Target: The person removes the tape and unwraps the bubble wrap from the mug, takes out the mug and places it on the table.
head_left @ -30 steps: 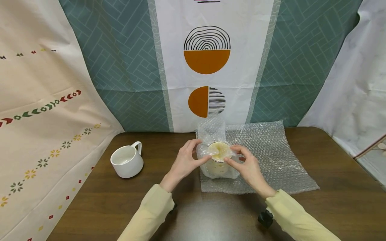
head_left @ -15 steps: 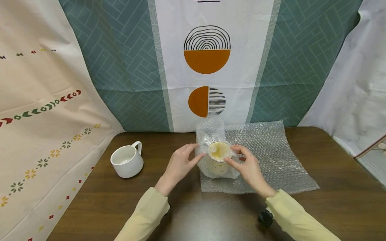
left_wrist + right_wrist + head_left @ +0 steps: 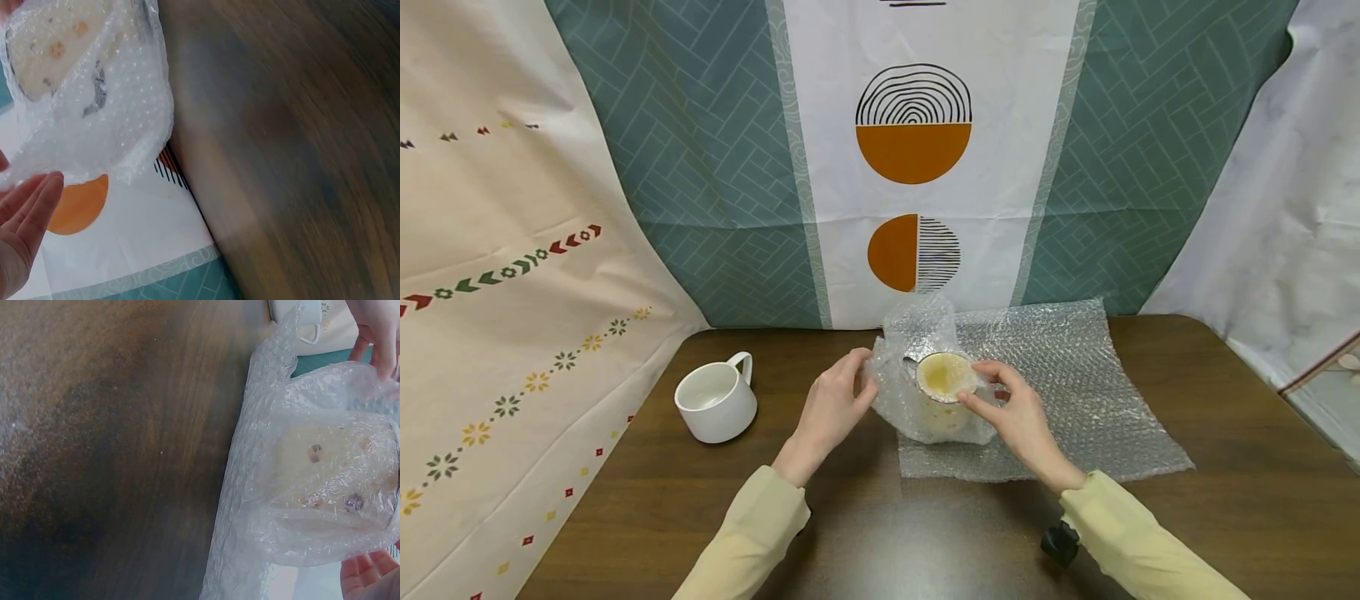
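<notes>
A cream mug (image 3: 936, 377) with a dark rim and small printed spots stands upright in bubble wrap (image 3: 891, 392), its mouth uncovered on the left side. The dark edge of its handle shows left of the rim. My left hand (image 3: 831, 400) pinches a loose flap of the wrap, pulled out to the left of the mug. On the other side, my right hand (image 3: 1017, 417) holds the wrap against the rim between thumb and fingers. In the right wrist view the mug's spotted wall (image 3: 337, 465) shows through the plastic.
Under the mug a large bubble wrap sheet (image 3: 1060, 392) spreads to the right over the brown table (image 3: 865, 533). A white mug (image 3: 718, 408) stands at the left, handle pointing back. Patterned cloth (image 3: 737, 167) hangs behind the table.
My left hand has moved left, away from the rim, drawing a flap of wrap outward and uncovering more of the mug's mouth and handle. My right hand has stayed in place.
</notes>
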Action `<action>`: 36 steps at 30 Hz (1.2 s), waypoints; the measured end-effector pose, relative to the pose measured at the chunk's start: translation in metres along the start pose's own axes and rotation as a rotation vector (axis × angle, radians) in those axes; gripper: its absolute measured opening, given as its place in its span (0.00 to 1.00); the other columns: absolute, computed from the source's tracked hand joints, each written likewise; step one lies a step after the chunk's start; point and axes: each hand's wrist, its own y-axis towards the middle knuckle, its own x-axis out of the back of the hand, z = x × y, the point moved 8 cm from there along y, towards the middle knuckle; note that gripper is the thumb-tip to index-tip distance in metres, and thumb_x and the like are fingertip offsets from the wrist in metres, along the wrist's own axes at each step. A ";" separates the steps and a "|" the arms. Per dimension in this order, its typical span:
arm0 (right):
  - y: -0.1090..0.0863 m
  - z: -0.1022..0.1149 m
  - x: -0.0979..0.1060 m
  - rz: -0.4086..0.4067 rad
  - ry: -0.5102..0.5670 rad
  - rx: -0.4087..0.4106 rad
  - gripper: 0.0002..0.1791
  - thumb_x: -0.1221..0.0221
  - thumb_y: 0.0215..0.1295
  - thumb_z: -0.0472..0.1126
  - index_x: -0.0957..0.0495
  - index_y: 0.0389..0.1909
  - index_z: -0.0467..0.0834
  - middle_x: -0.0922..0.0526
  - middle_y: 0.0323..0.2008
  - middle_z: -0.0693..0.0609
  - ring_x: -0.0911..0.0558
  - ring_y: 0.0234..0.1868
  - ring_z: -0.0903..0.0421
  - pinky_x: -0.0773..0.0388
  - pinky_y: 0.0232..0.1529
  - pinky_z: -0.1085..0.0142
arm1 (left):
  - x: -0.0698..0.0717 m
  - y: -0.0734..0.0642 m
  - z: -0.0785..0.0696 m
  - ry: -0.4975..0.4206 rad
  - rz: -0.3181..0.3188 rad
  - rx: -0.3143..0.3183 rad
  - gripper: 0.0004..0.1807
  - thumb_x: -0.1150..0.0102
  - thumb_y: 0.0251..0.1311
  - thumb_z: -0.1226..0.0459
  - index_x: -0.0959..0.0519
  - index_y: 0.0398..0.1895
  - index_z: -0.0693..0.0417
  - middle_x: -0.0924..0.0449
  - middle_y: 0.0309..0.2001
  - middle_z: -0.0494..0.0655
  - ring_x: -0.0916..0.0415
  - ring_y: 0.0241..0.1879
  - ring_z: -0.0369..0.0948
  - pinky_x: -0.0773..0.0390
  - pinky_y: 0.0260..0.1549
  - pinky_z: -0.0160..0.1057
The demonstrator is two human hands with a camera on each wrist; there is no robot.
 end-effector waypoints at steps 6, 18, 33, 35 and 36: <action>0.000 -0.001 0.000 -0.002 -0.006 -0.005 0.25 0.33 0.51 0.42 0.27 0.49 0.39 0.27 0.50 0.45 0.30 0.46 0.51 0.33 0.47 0.55 | 0.005 -0.003 0.010 0.018 0.011 0.064 0.22 0.47 0.46 0.78 0.31 0.49 0.62 0.34 0.25 0.44 0.38 0.18 0.36 0.36 0.13 0.32; 0.001 0.000 0.000 -0.007 0.007 0.018 0.24 0.33 0.51 0.41 0.27 0.49 0.39 0.27 0.50 0.45 0.30 0.46 0.51 0.33 0.47 0.55 | 0.005 -0.018 0.041 0.052 0.099 0.335 0.22 0.49 0.45 0.78 0.33 0.48 0.64 0.28 0.34 0.54 0.35 0.20 0.43 0.34 0.15 0.37; 0.000 -0.002 0.000 -0.002 0.011 0.010 0.25 0.33 0.51 0.41 0.27 0.49 0.38 0.28 0.51 0.46 0.30 0.46 0.51 0.33 0.47 0.55 | -0.013 -0.037 0.059 0.134 0.288 0.421 0.17 0.47 0.51 0.77 0.32 0.46 0.68 0.25 0.37 0.60 0.26 0.24 0.48 0.29 0.15 0.41; 0.001 -0.002 -0.001 -0.001 0.010 0.011 0.25 0.33 0.51 0.42 0.27 0.49 0.38 0.28 0.50 0.45 0.30 0.46 0.51 0.33 0.47 0.55 | -0.014 -0.038 0.062 0.151 0.310 0.448 0.17 0.47 0.51 0.76 0.32 0.47 0.67 0.24 0.37 0.59 0.27 0.22 0.47 0.30 0.13 0.41; 0.001 -0.002 -0.001 -0.002 0.011 0.010 0.25 0.33 0.51 0.42 0.27 0.49 0.39 0.28 0.50 0.45 0.30 0.46 0.51 0.33 0.47 0.55 | -0.014 -0.038 0.063 0.158 0.322 0.465 0.18 0.47 0.51 0.75 0.32 0.47 0.66 0.25 0.36 0.58 0.28 0.21 0.47 0.31 0.12 0.41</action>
